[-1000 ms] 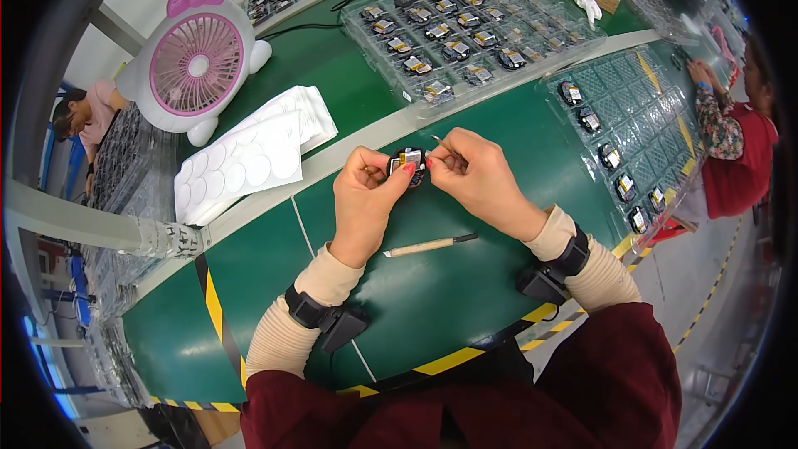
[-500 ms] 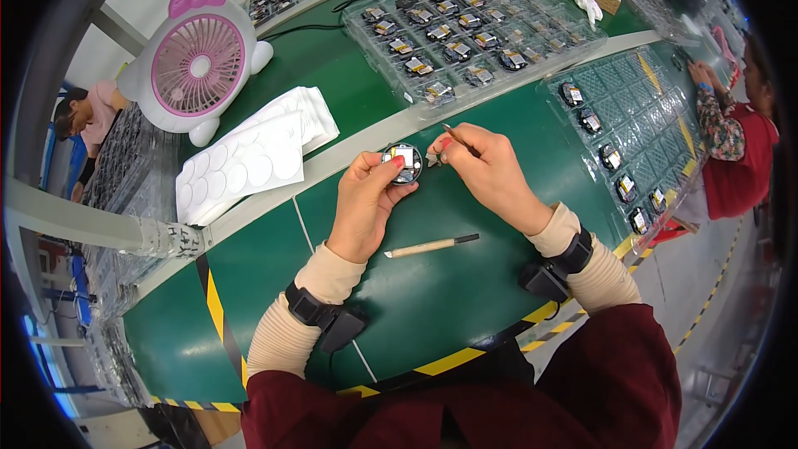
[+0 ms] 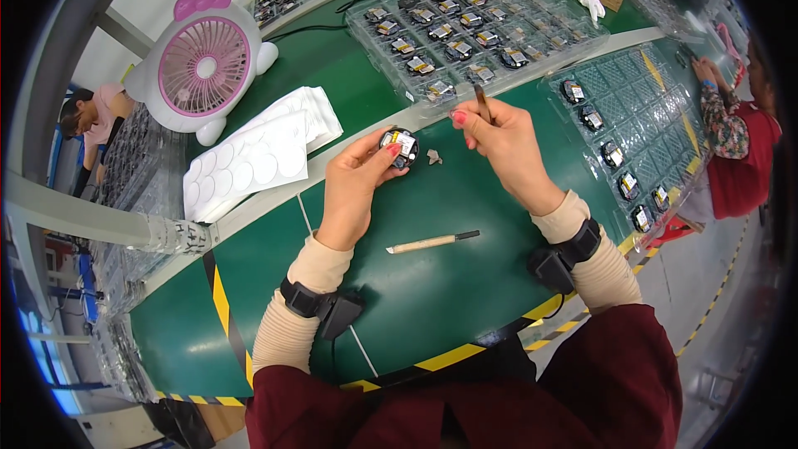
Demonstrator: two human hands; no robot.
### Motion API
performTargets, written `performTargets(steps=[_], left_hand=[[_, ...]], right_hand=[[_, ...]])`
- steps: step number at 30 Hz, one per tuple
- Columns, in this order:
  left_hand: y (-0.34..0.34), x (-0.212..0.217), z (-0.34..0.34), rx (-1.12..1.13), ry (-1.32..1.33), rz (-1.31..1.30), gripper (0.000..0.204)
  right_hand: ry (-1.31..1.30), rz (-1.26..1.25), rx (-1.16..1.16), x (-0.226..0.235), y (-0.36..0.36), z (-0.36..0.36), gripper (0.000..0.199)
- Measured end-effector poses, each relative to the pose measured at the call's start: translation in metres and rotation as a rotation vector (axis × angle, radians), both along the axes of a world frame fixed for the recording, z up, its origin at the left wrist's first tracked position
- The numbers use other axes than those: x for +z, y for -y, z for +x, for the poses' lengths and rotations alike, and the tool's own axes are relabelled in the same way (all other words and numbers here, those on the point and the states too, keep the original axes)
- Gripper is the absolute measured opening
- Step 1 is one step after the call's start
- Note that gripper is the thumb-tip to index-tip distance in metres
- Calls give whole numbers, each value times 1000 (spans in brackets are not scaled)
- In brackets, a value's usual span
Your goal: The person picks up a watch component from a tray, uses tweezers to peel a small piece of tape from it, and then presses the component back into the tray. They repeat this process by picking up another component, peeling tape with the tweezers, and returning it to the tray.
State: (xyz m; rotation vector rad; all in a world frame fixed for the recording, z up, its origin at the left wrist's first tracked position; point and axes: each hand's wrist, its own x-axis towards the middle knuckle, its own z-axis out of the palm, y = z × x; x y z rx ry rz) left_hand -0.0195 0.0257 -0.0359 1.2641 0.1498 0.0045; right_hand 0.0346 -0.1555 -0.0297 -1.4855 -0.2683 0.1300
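A small round component [image 3: 400, 146] is pinched in the left hand [image 3: 356, 183], just left of the right hand [image 3: 501, 145], where a thin upright stick [image 3: 481, 104] is pinched.

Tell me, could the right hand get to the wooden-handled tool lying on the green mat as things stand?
Probably yes. The wooden-handled tool lies bare on the green mat, nothing over it, just below the right hand. But that hand already pinches a thin brown stick.
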Motion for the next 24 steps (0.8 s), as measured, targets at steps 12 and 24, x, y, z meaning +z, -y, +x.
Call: performTargets(steps=[12, 24], left_hand=[[5, -5, 30, -148, -22, 478, 29], [96, 83, 68, -211, 115, 346, 25]], right_hand=[[-219, 153, 75, 0, 7, 11, 16], [-394, 351, 71, -34, 5, 29, 21]])
